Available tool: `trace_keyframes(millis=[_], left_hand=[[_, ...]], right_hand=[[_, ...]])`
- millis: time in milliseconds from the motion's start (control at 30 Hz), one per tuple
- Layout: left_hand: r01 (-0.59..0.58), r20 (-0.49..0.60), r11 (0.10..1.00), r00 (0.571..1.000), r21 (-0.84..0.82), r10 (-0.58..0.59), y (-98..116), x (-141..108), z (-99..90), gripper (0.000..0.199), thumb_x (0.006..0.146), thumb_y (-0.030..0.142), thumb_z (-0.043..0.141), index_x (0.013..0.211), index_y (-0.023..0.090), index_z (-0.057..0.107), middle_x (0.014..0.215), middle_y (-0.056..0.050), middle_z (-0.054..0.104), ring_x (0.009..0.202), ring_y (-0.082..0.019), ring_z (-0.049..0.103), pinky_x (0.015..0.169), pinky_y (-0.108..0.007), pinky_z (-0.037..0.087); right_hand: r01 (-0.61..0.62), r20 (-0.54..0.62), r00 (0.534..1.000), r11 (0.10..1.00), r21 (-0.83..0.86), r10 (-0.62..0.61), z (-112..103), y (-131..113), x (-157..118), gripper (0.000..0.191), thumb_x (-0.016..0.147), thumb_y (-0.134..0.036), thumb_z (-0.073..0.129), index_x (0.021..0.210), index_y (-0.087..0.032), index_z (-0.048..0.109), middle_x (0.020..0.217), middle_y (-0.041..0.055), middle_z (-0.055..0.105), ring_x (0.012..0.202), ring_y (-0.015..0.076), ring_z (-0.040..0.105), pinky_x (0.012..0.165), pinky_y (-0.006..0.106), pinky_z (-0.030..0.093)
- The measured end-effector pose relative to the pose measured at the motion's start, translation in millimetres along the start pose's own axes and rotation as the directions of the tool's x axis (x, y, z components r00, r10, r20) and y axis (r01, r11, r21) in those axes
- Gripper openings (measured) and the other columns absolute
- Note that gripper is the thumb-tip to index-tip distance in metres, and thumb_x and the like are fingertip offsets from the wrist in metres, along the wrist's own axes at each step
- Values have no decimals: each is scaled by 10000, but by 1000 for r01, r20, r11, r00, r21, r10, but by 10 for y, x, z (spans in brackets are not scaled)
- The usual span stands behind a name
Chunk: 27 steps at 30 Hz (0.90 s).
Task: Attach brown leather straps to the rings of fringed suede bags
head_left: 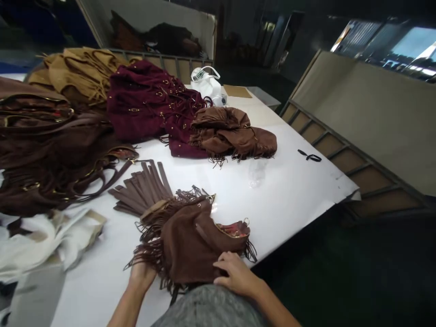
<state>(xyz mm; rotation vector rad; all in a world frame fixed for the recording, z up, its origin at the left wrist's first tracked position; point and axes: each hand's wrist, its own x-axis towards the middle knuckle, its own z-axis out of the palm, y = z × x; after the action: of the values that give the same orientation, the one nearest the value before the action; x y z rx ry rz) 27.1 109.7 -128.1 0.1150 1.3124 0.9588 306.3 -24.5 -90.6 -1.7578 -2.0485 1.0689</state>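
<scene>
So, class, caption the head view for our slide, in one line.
Two bare hands steady a fringed brown bag on a white table, burgundy bags heaped beyond.

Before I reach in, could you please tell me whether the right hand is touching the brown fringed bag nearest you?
Touching. The head view shows the right hand with its fingers resting on the brown fringed bag, with no visible gap.
</scene>
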Motion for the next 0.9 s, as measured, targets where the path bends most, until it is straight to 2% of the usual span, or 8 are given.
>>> trace_keyframes(millis=[100, 200, 267, 400, 567, 667, 800, 900], left_hand=[[-44, -96, 983, 993, 181, 62, 137, -9, -279, 214, 872, 190, 426, 770, 142, 607, 771, -65, 677, 735, -215, 663, 726, -419, 573], [-215, -147, 843, 935, 492, 324, 303, -54, -355, 311, 867, 400, 432, 899, 149, 613, 959, -110, 694, 964, -276, 658, 862, -459, 538], [-302, -77, 681, 882, 667, 466, 361, -54, -217, 522, 790, 553, 528, 1097, 136, 587, 1205, -153, 630, 1163, -320, 570, 984, -481, 463], [-380, 132, 437, 856, 815, 499, 279, 92, 357, 876, 567, 538, 763, 1273, 95, 496, 1418, -228, 468, 1340, -377, 395, 1107, -474, 319], [-322, 187, 346, 910, 882, 369, 62, 214, 787, 616, 462, 259, 822, 1018, 94, 612, 1121, -242, 673, 1093, -426, 609, 929, -480, 477], [-332, 178, 377, 904, 865, 389, -92, 13, 577, 531, 576, 271, 758, 1059, 129, 592, 1084, -169, 704, 1013, -328, 668, 870, -387, 524], [-290, 55, 459, 886, 840, 460, -471, -461, -104, 623, 696, 545, 644, 1134, 116, 536, 1063, -157, 702, 1002, -318, 670, 851, -408, 544], [-114, -158, 655, 926, 747, 342, -798, -752, -566, 541, 606, 520, 726, 989, 161, 594, 928, -118, 729, 1000, -354, 667, 887, -460, 534]], right_hand=[[-70, -256, 958, 970, 232, 130, -168, 224, 3, 234, 910, -347, 558, 1062, -240, 700, 1022, 52, 671, 973, 197, 612, 902, 334, 465], [-254, -527, 782, 942, 217, 332, -398, 507, 211, 368, 803, -356, 661, 1143, -215, 668, 1247, 115, 589, 1207, 283, 504, 1051, 430, 377], [-407, -527, 687, 866, 292, 501, -462, 710, 389, 613, 682, -389, 754, 1245, -195, 607, 1381, 142, 496, 1308, 326, 414, 1088, 450, 336], [-468, -472, 632, 788, 399, 615, -396, 973, 642, 713, 569, -358, 785, 1222, -137, 604, 1118, 132, 662, 1027, 289, 631, 893, 389, 503], [-292, -611, 598, 851, 436, 518, -453, 815, 643, 540, 689, -218, 608, 1228, -183, 602, 1102, 74, 690, 959, 219, 663, 871, 347, 538], [-122, -738, 565, 922, 368, 370, -646, 571, 514, 533, 775, -211, 545, 1308, -197, 549, 1231, 74, 636, 1120, 207, 602, 1003, 352, 480], [27, -903, 420, 993, 112, 91, -671, 319, 368, 440, 864, -215, 532, 1302, -213, 574, 1134, 97, 641, 1112, 220, 592, 1025, 381, 460], [-13, -892, 443, 996, 91, 87, -409, 224, 375, 378, 892, -248, 528, 1259, -216, 615, 1016, 100, 655, 969, 222, 635, 924, 388, 520]])
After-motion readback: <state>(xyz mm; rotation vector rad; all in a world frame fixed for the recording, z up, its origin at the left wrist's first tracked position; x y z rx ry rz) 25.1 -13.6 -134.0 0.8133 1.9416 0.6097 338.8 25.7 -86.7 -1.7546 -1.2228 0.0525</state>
